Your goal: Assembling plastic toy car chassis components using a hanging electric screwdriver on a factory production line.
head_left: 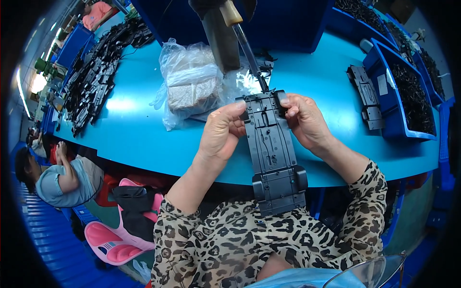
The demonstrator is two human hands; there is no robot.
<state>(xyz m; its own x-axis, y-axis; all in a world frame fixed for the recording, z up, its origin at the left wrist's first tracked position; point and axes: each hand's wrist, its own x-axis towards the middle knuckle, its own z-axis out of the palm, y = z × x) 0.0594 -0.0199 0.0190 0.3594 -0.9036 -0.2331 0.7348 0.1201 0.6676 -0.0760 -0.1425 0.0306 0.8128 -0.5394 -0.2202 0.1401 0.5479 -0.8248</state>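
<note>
Between my two hands is a long black plastic toy-car chassis (271, 149), its near end close to my patterned top. My left hand (223, 127) pinches the far left corner by the wheel arch. At the far right corner, my right hand (305, 117) grips the opposite arch with thumb and fingers. Just beyond the far edge, the metal shaft of a mounted screwdriver-like tool (247, 48) points down, its tip at or very near the chassis; contact cannot be made out.
A clear plastic bag (189, 81) with a wrapped block lies left of the tool. Black chassis parts (96, 72) are heaped at far left. Another chassis (365, 98) rests beside a blue bin (401, 91) of black parts. A seated person (67, 175) is at left, near a pink chair (120, 235).
</note>
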